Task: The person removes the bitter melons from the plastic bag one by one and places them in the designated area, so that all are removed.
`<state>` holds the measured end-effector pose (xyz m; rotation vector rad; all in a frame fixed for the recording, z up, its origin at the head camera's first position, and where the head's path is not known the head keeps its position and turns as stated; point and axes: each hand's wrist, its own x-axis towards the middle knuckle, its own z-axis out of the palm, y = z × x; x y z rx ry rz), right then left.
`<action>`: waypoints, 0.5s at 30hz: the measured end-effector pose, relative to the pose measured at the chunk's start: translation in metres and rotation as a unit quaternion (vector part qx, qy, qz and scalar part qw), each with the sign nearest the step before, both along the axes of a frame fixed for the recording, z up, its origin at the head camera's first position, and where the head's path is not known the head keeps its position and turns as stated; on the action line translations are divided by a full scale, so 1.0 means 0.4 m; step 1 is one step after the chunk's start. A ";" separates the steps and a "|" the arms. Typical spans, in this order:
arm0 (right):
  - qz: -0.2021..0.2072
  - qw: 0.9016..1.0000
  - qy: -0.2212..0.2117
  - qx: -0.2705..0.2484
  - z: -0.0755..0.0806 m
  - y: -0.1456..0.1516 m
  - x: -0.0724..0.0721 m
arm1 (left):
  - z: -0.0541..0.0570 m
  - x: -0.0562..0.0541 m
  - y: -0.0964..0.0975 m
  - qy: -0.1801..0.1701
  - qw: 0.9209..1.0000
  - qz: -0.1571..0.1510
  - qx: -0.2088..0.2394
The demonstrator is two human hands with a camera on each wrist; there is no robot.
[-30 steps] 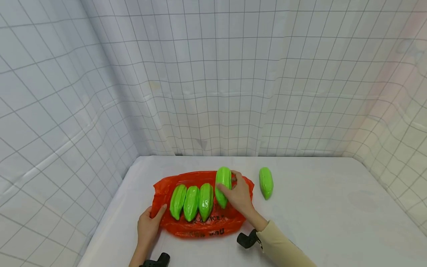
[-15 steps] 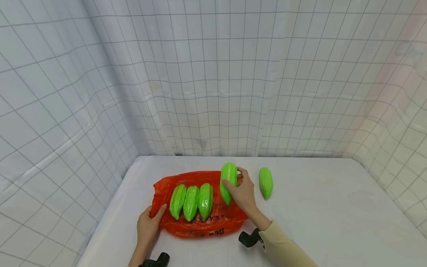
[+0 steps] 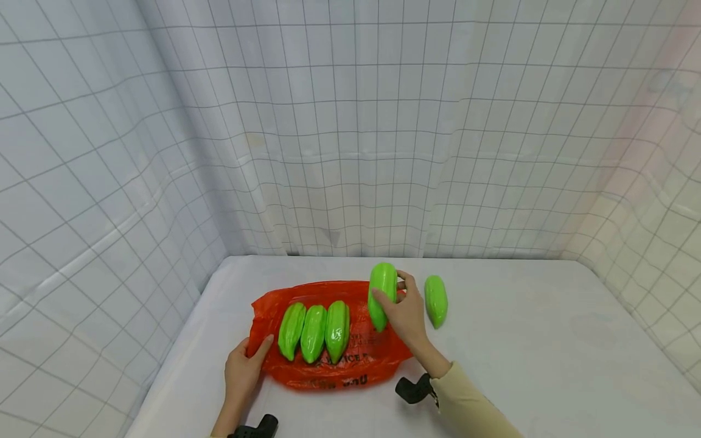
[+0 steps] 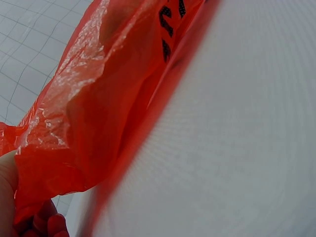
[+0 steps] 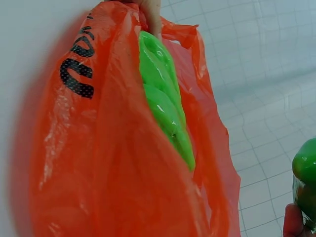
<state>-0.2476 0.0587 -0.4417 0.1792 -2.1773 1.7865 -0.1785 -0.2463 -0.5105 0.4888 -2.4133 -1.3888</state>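
Note:
A red plastic bag with black print lies on the white table, its mouth spread open. Three glossy green ridged fruits, long and tapered at one end, lie side by side in it. My left hand pinches the bag's left edge between thumb and fingers; the left wrist view shows the thumb on the plastic. My right hand grips another green ridged fruit, raised over the bag's right part. In the right wrist view this held fruit appears only partly, at the right edge.
One more green fruit lies on the white table, just right of my right hand. Gridded white curtains stand behind the table and along both sides. A black wrist mount sits below each hand.
My right hand has moved right and up with the green ridged fruit, away from the three in the bag. The left hand has stayed on the bag's edge.

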 end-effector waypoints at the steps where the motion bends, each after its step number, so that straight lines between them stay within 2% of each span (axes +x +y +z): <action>1: 0.003 1.000 -0.001 -0.009 0.001 0.002 0.000 | 0.000 0.000 0.000 0.000 1.000 0.000 0.000; 5: 0.009 0.999 -0.003 -0.033 0.007 0.009 -0.002 | 0.001 0.000 0.001 -0.001 1.000 -0.002 0.001; 15: -0.023 1.000 0.008 -0.018 0.024 0.030 -0.007 | 0.001 0.000 -0.001 -0.002 1.000 -0.002 0.000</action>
